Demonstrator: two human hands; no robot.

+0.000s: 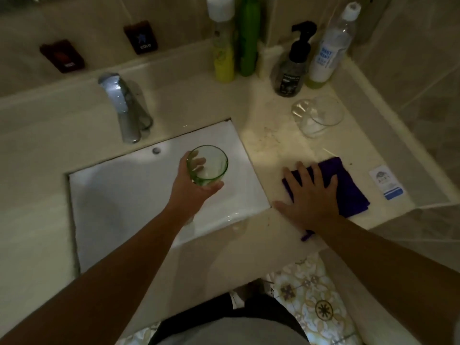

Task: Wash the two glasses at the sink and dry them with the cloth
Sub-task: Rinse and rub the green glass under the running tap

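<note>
1. Judging the step as the turn from washing to drying: holding the green glass [207,165] upright over the white sink [139,185], right of the tap [124,105], with no water seen running.
2. Gripping that glass in the left hand [191,185], fingers curled round its far side and showing through the wall, thumb on the near side.
3. Resting the right hand [311,192] flat, fingers spread, on the folded purple cloth [348,185] lying on the counter [268,135] just right of the sink.
4. Next, probably calling for closing the fingers on the cloth, lifting it and bringing it to the glass.
5. Leaving the clear glass [317,115] on the far right of the counter, near the bottles; looking tilted or on its side, though too blurred for telling surely.
6. Contents: green glass looking empty, any drops inside too small for telling; clear glass seeming empty too.
7. Standing along the far wall: yellow spray can [224,58], green bottle [247,36], dark pump bottle [293,66], clear bottle [328,51] partly filled with white liquid.
</note>
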